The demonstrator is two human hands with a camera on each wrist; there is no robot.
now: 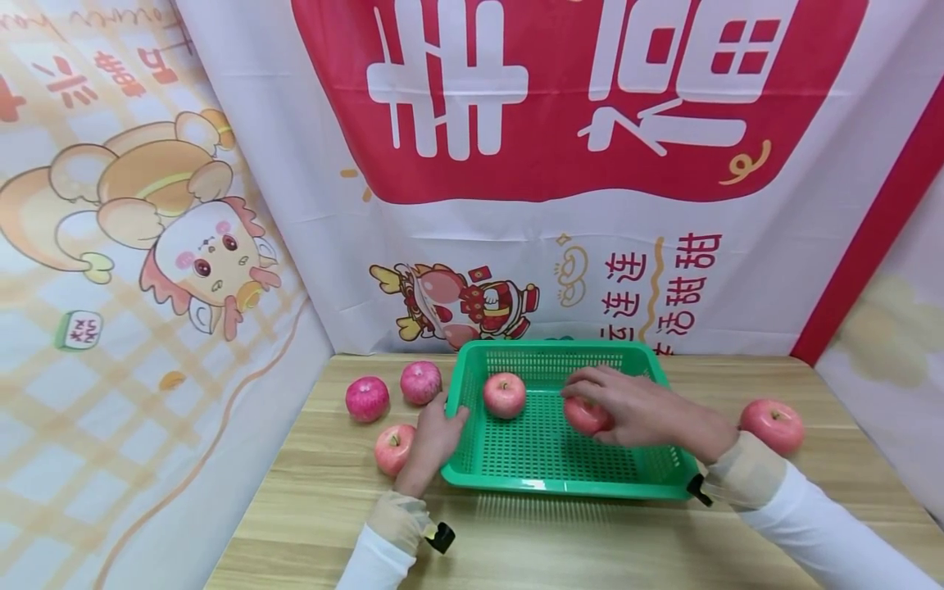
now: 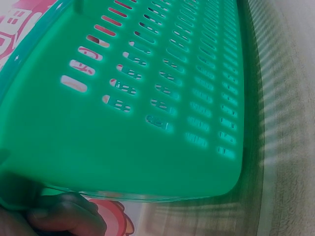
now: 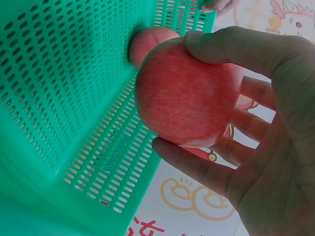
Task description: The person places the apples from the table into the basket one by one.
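A green plastic basket (image 1: 568,487) with slotted walls stands on the wooden table. My left hand (image 1: 437,438) grips its left rim, and in the left wrist view the curled fingers (image 2: 69,216) show at the basket's edge. Over the right half of the basket, my right hand (image 1: 627,406) holds a red apple (image 1: 586,416). In the right wrist view, thumb and fingers wrap around this apple (image 3: 189,93) from the side. Another apple (image 1: 505,396) lies inside the basket toward its left end.
Left of the basket lie a pale red apple (image 1: 394,449) and two deep pink round fruits, one nearer (image 1: 367,399) and one farther (image 1: 421,383). To the right, beside my right forearm, sits another apple (image 1: 772,426). A printed cloth (image 1: 546,270) hangs behind the table.
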